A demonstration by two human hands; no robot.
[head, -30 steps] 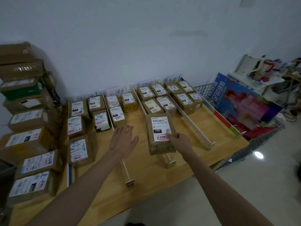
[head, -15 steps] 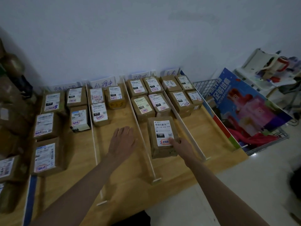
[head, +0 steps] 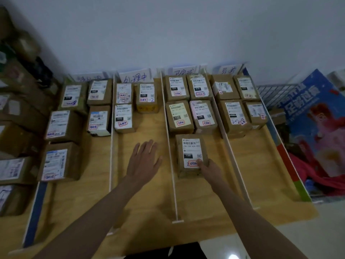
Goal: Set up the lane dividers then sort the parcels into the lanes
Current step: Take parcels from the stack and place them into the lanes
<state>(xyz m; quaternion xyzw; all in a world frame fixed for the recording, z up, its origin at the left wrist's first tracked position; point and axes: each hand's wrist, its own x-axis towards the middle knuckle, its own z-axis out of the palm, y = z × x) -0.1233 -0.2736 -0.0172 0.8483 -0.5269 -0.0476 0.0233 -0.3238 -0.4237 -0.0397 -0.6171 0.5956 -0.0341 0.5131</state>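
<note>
The right hand (head: 207,170) is gripping the near end of a parcel (head: 192,155) lying in the third lane, just behind four others, while the left hand (head: 143,161) is resting flat and spread on the table (head: 149,212). The parcel is looking stiff, light and boxy, so holding its side edges should be steadying it best.

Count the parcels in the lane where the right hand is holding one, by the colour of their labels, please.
White-label parcels: 3
Yellow-label parcels: 1
Pink-label parcels: 1
Total: 5
</note>
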